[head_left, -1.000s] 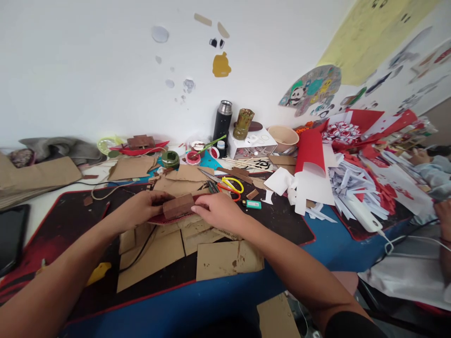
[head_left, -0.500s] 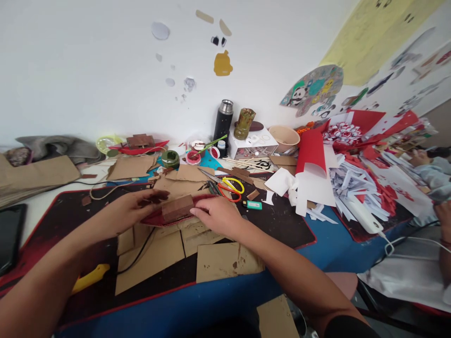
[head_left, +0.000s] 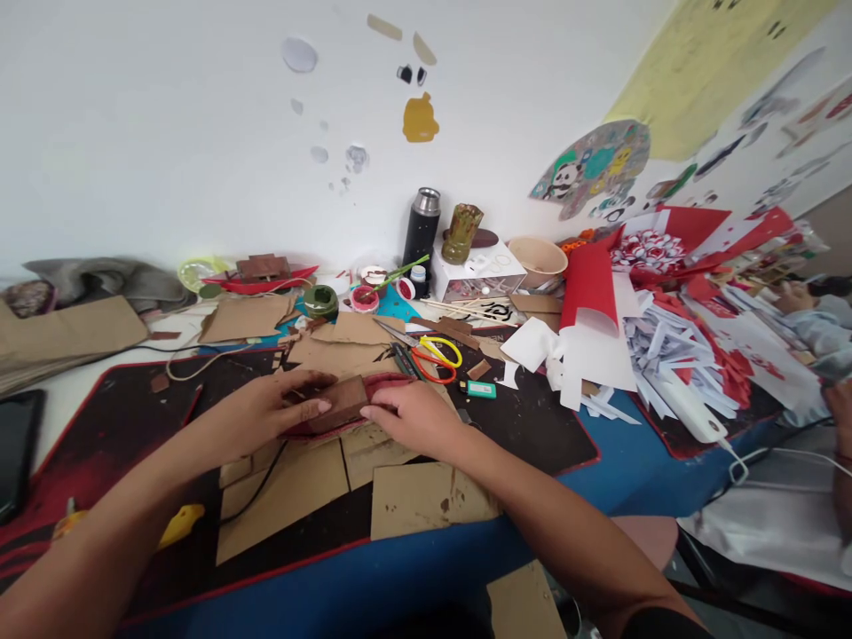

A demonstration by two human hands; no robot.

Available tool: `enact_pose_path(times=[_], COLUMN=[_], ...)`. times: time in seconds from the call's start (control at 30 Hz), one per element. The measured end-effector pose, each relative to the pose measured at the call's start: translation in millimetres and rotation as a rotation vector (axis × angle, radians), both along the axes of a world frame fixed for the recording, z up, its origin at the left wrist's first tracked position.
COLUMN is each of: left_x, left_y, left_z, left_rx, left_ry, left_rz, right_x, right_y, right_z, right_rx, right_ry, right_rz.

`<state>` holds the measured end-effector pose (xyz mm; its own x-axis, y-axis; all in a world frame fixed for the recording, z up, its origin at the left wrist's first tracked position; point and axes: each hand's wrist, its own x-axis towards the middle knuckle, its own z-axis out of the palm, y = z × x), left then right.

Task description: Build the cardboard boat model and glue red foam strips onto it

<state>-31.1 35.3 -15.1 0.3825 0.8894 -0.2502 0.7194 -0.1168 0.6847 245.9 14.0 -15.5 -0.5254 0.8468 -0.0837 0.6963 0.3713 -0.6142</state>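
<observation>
A small brown cardboard box (head_left: 347, 398) sits inside a red boat-shaped hull (head_left: 327, 435) above the cardboard sheets. My left hand (head_left: 293, 404) holds the left end of the box between thumb and fingers. At the other end, my right hand (head_left: 406, 410) grips the hull, fingers inside its rim and thumb against the end of the box. Brown cardboard pieces (head_left: 286, 497) lie under the hull, crossed by a black cord. Scissors with yellow and orange handles (head_left: 436, 355) rest just beyond my right hand.
A similar red boat with a brown cabin (head_left: 263, 271) stands at the back, near open paint jars (head_left: 320, 301) and a black flask (head_left: 422, 226). A yellow-handled tool (head_left: 179, 525) lies near my left forearm. Paper strips (head_left: 679, 342) pile up at right, where another person sits.
My left hand has moved right and its thumb has closed against the box. My right hand has stayed near the same end, its fingers now further over the hull rim.
</observation>
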Motion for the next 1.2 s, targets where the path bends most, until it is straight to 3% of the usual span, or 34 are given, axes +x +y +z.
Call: enact_pose_path(times=[0.17,0.63,0.83,1.03,1.1,1.2], left_x=[2,-1,-1,1,-2,-13], left_y=[-2,-12,-29,-33,-33,-37], left_z=[3.7,-3.9,-18.0,-26.5,-23.9,-16.1], left_rx=[0.027,0.078,0.195,0.183,0.234,0.428], left_ry=[0.024,0.022,0.049,0.054,0.054,0.07], left_rz=[-0.018,-0.001,0.027,0.049,0.043,0.146], right_x=[0,0,4,3,3,3], right_y=[0,-3,-5,-8,-8,-5], right_z=[-4.1,-12.8,-18.9,-21.8,-21.8,-21.1], right_rx=[-0.012,-0.039,-0.105,-0.105,-0.085,-0.056], right_ry=[0.032,0.124,0.189,0.175,0.179,0.219], right_rz=[0.004,-0.034,-0.039,-0.03,-0.036,-0.074])
